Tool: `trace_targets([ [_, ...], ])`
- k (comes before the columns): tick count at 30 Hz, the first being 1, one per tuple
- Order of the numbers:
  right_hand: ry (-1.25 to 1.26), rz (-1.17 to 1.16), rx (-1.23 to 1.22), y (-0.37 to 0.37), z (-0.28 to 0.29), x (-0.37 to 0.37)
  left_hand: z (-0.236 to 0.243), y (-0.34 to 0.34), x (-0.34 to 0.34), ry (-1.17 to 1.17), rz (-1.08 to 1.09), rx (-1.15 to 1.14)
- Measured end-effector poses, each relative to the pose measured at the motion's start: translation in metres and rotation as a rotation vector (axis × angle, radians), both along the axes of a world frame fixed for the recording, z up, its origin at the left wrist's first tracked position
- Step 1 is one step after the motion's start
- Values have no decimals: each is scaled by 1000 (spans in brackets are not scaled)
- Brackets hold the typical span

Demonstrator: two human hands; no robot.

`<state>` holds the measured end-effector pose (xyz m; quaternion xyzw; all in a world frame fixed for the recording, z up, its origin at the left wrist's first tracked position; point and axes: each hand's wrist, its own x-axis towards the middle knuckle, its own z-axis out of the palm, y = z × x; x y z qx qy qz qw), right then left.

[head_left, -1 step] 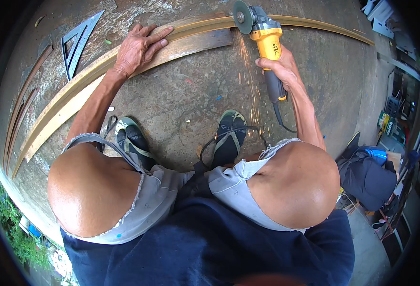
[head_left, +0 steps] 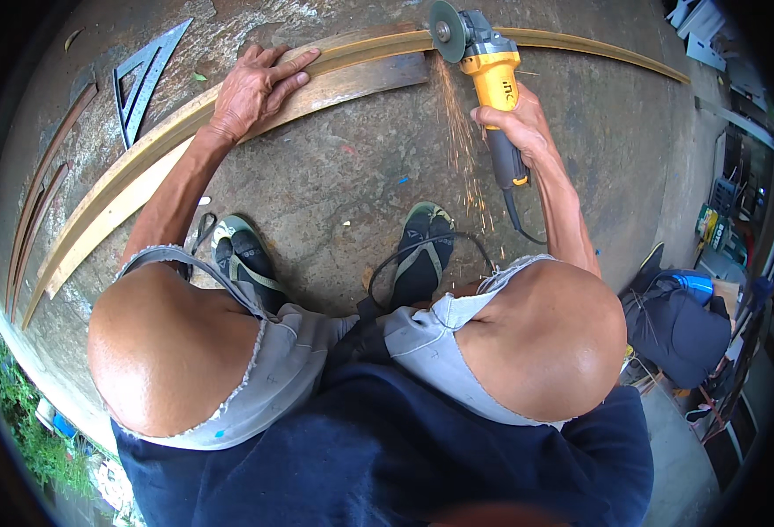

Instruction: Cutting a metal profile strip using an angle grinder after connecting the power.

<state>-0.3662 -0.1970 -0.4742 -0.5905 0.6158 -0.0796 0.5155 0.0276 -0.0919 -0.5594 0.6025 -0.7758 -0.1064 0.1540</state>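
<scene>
My right hand [head_left: 524,123] is closed around the yellow and dark grey body of an angle grinder [head_left: 495,79]. Its round disc [head_left: 445,33] stands at a long yellow-brown metal bar [head_left: 365,51], and orange sparks [head_left: 466,154] spray down from there toward my feet. My left hand [head_left: 253,92] lies on top of the bar left of the grinder, fingers stretched out and pressing down. Beneath and in front of the bar is a wooden plank [head_left: 361,81]. The grinder's far side and the exact contact point are hidden.
A triangular metal square [head_left: 145,79] lies beyond the bar at left, near several narrow brown strips [head_left: 44,189]. The black power cord [head_left: 514,215] trails near my sandalled feet [head_left: 422,250]. A dark bag [head_left: 681,325] and other clutter line the right side.
The spark stream has changed its pattern and now spreads more loosely over the floor. Both hands, the grinder and the bar look unmoved.
</scene>
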Motion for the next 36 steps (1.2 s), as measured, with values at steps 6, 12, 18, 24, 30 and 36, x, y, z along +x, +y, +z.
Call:
trace_targets([
  [6, 1, -1, -15, 2, -2, -1, -2, 1, 0, 8, 5, 3],
  [12, -8, -15, 10, 7, -1, -5, -2, 0, 0, -15, 4, -8],
  [18, -10, -15, 18, 8, 2, -2, -2, 0, 0, -7, 9, -1],
  [24, 16, 14, -22, 2, -5, -4, -1, 1, -1, -10, 9, 0],
  [30, 37, 53, -66, -5, -6, -4, -4, 1, 1, -16, 8, 0],
  [36, 34, 69, -80, -7, -10, -6, -4, 0, 0, -7, 5, 4],
])
